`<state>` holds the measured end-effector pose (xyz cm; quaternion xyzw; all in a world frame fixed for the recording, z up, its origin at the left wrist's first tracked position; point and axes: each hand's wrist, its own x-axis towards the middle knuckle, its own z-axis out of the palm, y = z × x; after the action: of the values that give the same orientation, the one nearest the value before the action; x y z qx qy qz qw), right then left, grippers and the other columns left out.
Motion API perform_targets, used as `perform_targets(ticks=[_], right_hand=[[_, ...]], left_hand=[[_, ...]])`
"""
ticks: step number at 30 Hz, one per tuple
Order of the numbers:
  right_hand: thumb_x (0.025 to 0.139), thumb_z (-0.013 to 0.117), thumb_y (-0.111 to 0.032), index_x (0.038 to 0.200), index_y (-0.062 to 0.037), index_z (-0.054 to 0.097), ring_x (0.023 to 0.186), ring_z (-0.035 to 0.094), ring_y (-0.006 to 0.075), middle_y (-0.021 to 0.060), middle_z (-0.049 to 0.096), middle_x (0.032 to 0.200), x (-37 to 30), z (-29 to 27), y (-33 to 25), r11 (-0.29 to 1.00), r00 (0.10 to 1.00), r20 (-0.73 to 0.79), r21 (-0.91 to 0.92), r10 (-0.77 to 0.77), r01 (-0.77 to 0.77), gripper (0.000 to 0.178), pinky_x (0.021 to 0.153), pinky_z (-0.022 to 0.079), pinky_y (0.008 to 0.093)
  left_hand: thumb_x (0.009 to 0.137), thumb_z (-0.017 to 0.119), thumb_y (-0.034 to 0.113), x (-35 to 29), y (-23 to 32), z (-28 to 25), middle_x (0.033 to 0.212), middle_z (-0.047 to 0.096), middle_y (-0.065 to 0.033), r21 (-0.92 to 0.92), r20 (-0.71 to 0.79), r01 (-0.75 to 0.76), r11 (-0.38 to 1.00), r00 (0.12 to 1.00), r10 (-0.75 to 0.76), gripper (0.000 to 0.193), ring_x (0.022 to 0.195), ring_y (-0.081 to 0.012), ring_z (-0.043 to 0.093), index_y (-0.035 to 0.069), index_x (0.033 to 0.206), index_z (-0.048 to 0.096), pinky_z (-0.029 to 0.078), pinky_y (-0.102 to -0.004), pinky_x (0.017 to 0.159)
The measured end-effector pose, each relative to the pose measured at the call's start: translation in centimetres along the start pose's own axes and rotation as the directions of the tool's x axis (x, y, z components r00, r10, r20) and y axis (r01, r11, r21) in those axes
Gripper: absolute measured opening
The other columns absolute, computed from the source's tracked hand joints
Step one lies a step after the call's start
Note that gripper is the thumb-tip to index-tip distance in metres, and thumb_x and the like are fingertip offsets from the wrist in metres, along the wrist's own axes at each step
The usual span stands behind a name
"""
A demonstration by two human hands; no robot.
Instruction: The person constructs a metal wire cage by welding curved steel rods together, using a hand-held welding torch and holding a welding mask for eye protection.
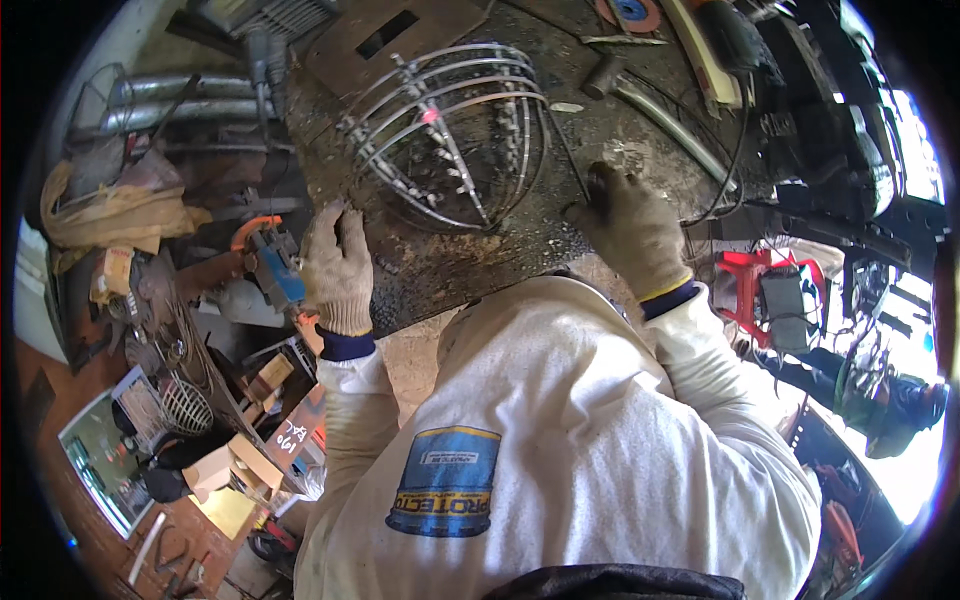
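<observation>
A rounded cage of bent metal rods (457,178) stands on the dark, grimy worktable (425,285). Short studs run along its ribs, and one rib carries a pink spot. My left hand (337,268), in a knitted work glove, is at the table's left edge. Its fingers are stretched and a little apart, with nothing in them. On the cage's other side is my gloved right hand (637,238), its fingers curled. A thin dark rod (568,150) runs from beside the cage into the gap between its thumb and fingers, and the hand appears closed on it.
A hammer (665,118) lies at the table's right, near a dark cable (738,155). Flat metal plate (385,40) lies at the back. A blue power tool (273,265) sits left of the table, above cluttered shelves. A red plastic stool (742,285) stands right.
</observation>
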<state>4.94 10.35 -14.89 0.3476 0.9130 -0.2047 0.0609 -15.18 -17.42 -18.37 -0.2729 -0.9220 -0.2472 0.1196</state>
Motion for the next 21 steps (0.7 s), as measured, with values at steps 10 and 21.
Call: perform_targets(ticks=[10,21], right_hand=[[0.098,0.053,-0.029,0.111,-0.0093,0.063,0.085,0.070,0.0409,0.0200,0.071,0.090,-1.7,1.5,1.5,0.997,0.995,0.053,-0.015,-0.080,0.080,0.025,0.072,0.055,0.0522],[0.090,0.056,-0.014,0.113,-0.0039,0.066,0.095,0.069,0.0352,0.0201,0.070,0.099,-8.7,-2.1,7.4,0.932,0.991,0.065,0.353,-0.116,0.086,0.027,0.082,0.054,0.0433]], left_hand=[[0.092,0.069,0.016,-0.7,1.2,-0.4,0.101,0.073,-0.0154,-0.052,-0.009,-0.045,0.998,0.999,0.045,0.016,0.090,-0.0334,0.071,0.005,0.105,0.070,0.055,-0.0392,0.080],[0.093,0.068,0.008,-2.7,4.1,-4.3,0.098,0.072,-0.0153,-0.127,-0.113,-0.283,0.951,0.956,0.269,0.010,0.086,-0.0292,0.071,0.002,0.101,0.065,0.056,-0.0380,0.077]])
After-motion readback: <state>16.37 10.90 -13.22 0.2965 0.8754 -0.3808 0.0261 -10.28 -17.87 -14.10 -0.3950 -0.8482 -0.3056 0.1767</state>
